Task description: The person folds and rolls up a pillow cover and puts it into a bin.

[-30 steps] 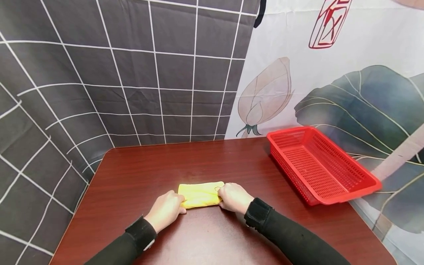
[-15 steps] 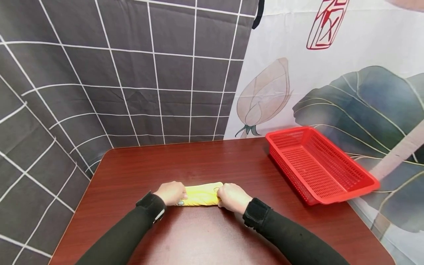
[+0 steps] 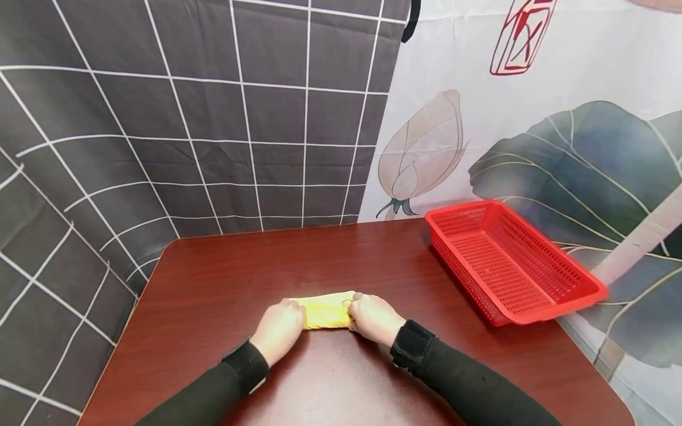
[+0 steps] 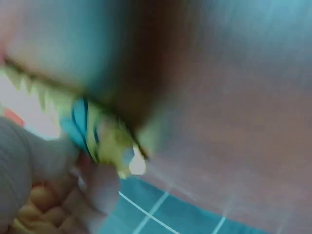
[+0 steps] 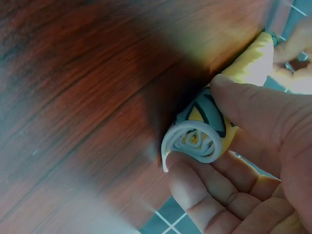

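So the yellow cloth (image 3: 326,310) is rolled into a tight little log, sitting low in the middle of the head view, on the near part of the table (image 3: 224,278). The left hand (image 3: 279,328) curls its fingers round one end and the right hand (image 3: 375,318) does the same at the other. The table is dark reddish wood. A red basket (image 3: 554,296) sits at the right of the frame, well apart from the roll. Behind are a grey tiled curtain (image 3: 186,106) and a lotus print. The right wrist view shows the spiral end with a blue pattern, thumb on top, fingers underneath. The left wrist view is too blurry for much.
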